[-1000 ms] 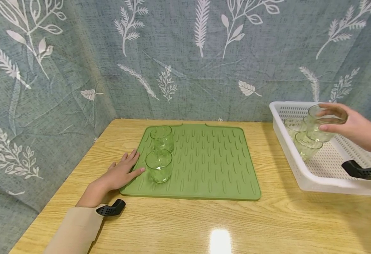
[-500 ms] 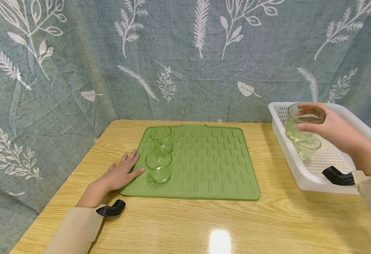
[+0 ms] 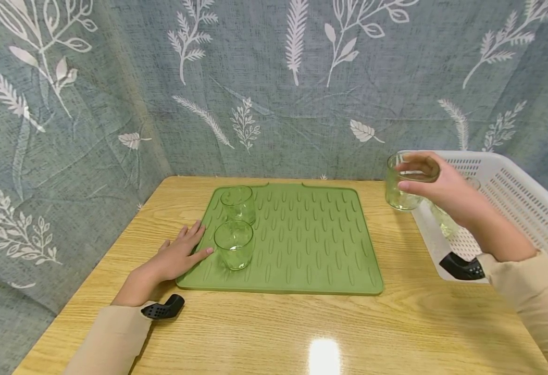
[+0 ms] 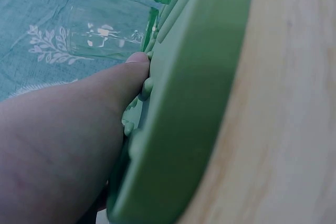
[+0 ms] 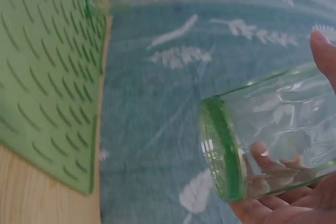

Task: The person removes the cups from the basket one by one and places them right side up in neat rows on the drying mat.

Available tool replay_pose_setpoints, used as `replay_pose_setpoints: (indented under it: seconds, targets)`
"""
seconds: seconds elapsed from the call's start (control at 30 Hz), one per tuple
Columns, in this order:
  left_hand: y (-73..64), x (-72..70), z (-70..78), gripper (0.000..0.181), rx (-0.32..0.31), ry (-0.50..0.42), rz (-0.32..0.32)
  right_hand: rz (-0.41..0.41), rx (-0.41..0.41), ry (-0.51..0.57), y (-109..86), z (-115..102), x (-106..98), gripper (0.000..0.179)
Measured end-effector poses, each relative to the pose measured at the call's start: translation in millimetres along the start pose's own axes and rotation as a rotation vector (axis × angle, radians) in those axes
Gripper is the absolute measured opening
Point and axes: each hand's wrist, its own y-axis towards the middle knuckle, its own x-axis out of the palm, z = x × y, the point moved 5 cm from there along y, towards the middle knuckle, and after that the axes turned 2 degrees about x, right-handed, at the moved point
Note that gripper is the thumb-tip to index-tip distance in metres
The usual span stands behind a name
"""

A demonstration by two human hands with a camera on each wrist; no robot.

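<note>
My right hand (image 3: 431, 177) grips a clear greenish drinking glass (image 3: 402, 190) by its upper part, thumb on the near side. The glass hangs upright by the basket's left rim; its thick base (image 5: 226, 150) shows in the right wrist view. On the left edge of a green ribbed drying mat (image 3: 311, 239) rests my left hand (image 3: 175, 258), fingers spread and holding nothing. Its thumb points at a nearby upright glass (image 3: 234, 250) on the mat. Another glass (image 3: 240, 205) stands just behind that one.
A white perforated plastic basket (image 3: 527, 177) stands on the right of the wooden table (image 3: 255, 328). Inside it, partly hidden by my right hand and forearm, is a glass (image 3: 445, 224). A patterned blue-grey curtain (image 3: 264, 78) hangs behind the table.
My right hand has carried the glass leftward, from over the basket's inside to its left rim. The left hand and the two glasses on the mat stay put.
</note>
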Motion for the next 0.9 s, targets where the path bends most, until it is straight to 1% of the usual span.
replay_pose_setpoints:
  seconds: [0.1,0.27,0.4,0.5,0.67,0.9]
  targets:
    - [0.2,0.3,-0.6,0.083,0.000,0.002,0.001,-0.008,0.003,0.030,4.4,-4.7,12.8,0.061]
    - [0.1,0.8,-0.6,0.083,0.001,-0.003,-0.001,-0.027,0.019,0.047,8.9,-11.4,30.2,0.064]
    - [0.8,0.1,-1.3,0.083,0.001,-0.005,0.001,-0.030,0.024,0.066,14.0,-16.9,38.2,0.069]
    - [1.2,0.1,-1.5,0.083,0.001,-0.006,0.002,-0.014,0.020,0.080,17.1,-20.6,41.6,0.072]
    - [1.1,0.0,-0.3,0.083,0.004,-0.009,0.006,0.014,0.007,0.130,22.1,-26.6,50.3,0.073]
    - [0.2,0.1,0.9,0.083,0.000,-0.012,0.000,0.019,-0.041,0.225,31.7,-29.4,68.1,0.070]
